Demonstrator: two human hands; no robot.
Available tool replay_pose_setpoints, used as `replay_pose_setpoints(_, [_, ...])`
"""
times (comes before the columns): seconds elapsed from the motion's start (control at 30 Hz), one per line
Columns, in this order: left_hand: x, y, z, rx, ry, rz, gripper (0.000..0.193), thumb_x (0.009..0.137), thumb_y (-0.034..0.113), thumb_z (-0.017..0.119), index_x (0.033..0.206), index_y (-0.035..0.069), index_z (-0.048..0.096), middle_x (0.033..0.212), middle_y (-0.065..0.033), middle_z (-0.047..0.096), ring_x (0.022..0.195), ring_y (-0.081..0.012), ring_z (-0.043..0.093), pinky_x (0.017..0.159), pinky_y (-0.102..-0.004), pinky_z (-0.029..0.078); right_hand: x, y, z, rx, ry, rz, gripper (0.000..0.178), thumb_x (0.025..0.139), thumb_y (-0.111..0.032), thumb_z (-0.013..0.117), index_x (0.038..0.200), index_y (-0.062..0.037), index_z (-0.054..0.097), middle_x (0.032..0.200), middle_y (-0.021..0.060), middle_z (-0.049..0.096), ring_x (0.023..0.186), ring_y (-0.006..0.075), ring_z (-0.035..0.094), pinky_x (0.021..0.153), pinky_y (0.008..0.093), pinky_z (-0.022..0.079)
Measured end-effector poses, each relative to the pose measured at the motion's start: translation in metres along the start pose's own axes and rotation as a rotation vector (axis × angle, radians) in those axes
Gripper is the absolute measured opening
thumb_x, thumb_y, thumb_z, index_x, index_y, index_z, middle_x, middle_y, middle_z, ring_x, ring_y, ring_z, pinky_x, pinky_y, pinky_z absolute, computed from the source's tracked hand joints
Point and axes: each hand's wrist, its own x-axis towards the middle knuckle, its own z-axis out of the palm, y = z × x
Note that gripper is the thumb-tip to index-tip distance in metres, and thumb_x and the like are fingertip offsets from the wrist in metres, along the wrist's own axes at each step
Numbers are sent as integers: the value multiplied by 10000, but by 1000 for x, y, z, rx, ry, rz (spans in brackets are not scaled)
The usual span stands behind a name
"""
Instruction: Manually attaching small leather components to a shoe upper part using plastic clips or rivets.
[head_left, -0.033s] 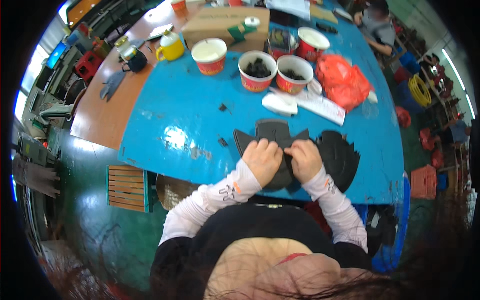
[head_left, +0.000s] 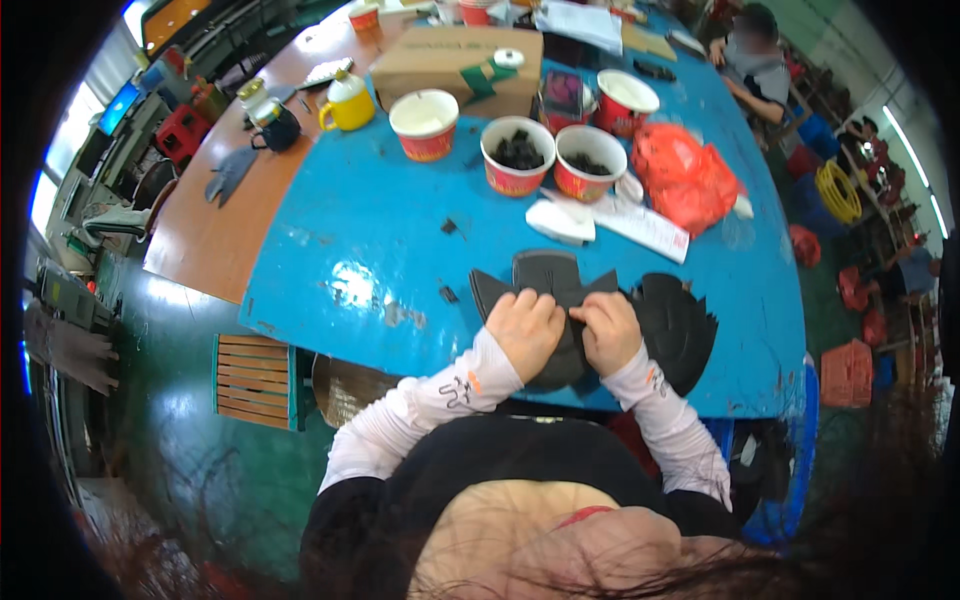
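Note:
A black moulded piece with flap-like points [head_left: 548, 270] lies at the near edge of the blue table, seemingly rubber or foam. My left hand [head_left: 526, 330] has its fingers curled over its middle. Close beside it, my right hand [head_left: 607, 328] is closed in a pinch at the same piece, thumb and fingertips meeting near a notch. Whatever small bit is between those fingertips is hidden. A second black piece of a similar kind [head_left: 678, 335], rounded with a jagged edge, rests just right of my right hand.
Paper tubs with black scraps [head_left: 516, 165] stand beyond my hands, beside a red plastic bag [head_left: 685, 180]. A white wad [head_left: 560, 220] and a paper slip [head_left: 640, 226] lie nearer. Farther back are a cardboard box [head_left: 450, 65] and a yellow mug [head_left: 348, 103]. A person [head_left: 755, 65] sits far right.
The table and the things on it appear slightly lower in the picture. Both hands stay on the black piece, with hardly any shift in their grip.

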Motion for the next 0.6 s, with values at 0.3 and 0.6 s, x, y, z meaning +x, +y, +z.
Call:
replay_pose_setpoints(0.3, [-11, 1, -13, -76, 35, -39, 284, 714, 139, 669, 992, 84, 668, 801, -33, 539, 755, -208, 551, 642, -345, 425, -14, 27, -40, -180, 79, 312, 316, 783, -90, 672, 1085, -31, 598, 1118, 157, 615, 1045, 359, 557, 899, 444, 447])
replay_pose_setpoints(0.6, [-12, 3, -18, -326, 257, -68, 256, 723, 51, 645, 979, 57, 636, 812, -61, 561, 770, -245, 569, 658, -361, 438, -75, 92, -39, -559, -47, 792, 807, 844, -565, 608, 1402, -19, 404, 1381, 283, 436, 1262, 438, 415, 1018, 541, 364])
